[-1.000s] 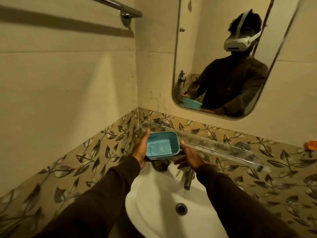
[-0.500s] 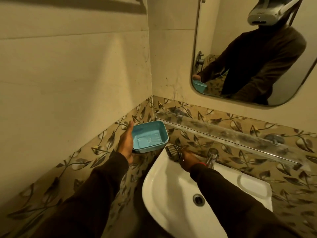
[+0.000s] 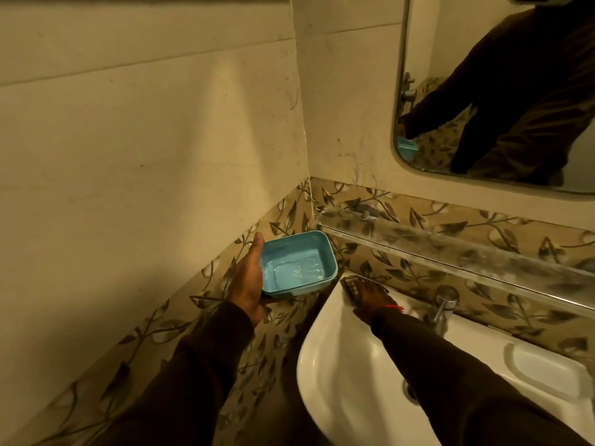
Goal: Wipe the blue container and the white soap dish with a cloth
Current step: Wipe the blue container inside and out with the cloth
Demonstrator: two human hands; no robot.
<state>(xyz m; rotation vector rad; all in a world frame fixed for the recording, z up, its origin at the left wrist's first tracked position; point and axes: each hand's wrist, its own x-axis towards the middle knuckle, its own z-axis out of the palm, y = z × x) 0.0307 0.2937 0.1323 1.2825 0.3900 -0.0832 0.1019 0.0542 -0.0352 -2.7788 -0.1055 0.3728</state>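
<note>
My left hand [image 3: 248, 283] holds the blue container [image 3: 297, 263] by its left side, open side up, in the air by the wall corner left of the sink. A little water lies in its bottom. My right hand [image 3: 370, 292] rests on a dark patterned cloth [image 3: 349, 283] at the sink's back left corner, fingers on top of it; whether it grips the cloth is unclear. A white soap recess [image 3: 544, 368] is moulded into the sink's right ledge.
The white sink [image 3: 338, 375] fills the lower right, with a chrome tap [image 3: 442, 305] at its back. A glass shelf [image 3: 450, 252] runs along the leaf-patterned wall tiles above it. A mirror [image 3: 502, 91] hangs above, showing a person's dark sleeves.
The container has come off the glass shelf and moved left, held by my left hand alone. My right hand dropped to the cloth at the sink corner. The view tilted down.
</note>
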